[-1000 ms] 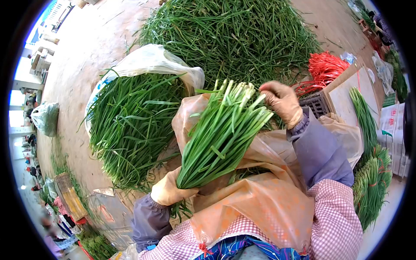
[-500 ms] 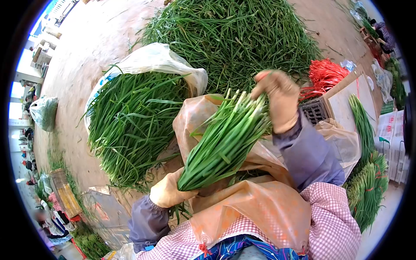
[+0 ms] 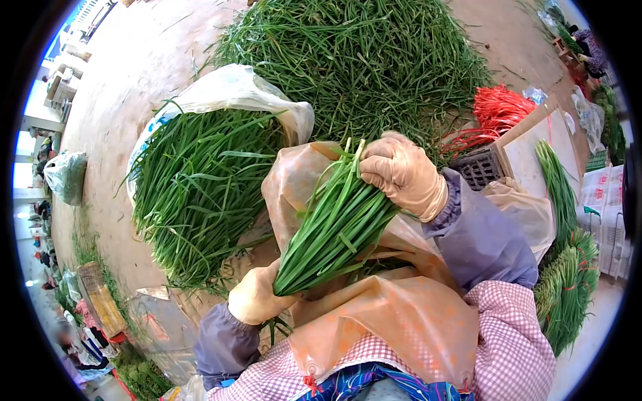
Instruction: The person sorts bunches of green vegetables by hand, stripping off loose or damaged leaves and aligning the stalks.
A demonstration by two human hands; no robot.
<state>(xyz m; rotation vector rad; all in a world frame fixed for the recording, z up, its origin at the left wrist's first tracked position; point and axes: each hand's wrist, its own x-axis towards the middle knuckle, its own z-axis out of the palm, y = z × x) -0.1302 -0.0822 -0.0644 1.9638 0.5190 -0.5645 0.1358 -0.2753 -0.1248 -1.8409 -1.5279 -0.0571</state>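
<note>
A bunch of garlic chives (image 3: 338, 224) lies slantwise over my lap, its pale stem ends up and its leaves running down to the left. My left hand (image 3: 254, 294), in a tan glove, is wrapped round the leafy lower end. At the upper end my right hand (image 3: 401, 174), gloved too, has its fingers closed over the stem ends and hides many of them. Beneath the bunch an orange-spotted translucent plastic apron (image 3: 394, 314) covers my lap.
To the left, a white plastic bag (image 3: 224, 87) holds many more chives (image 3: 200, 180). A large heap of green leaves (image 3: 361, 60) lies ahead. Red ties (image 3: 501, 110) rest by a dark crate (image 3: 478, 167) on the right, near tied bundles (image 3: 568, 287).
My right hand, blurred above the stem ends before, has come down and left and now closes over them. My left hand keeps its hold, almost unmoved.
</note>
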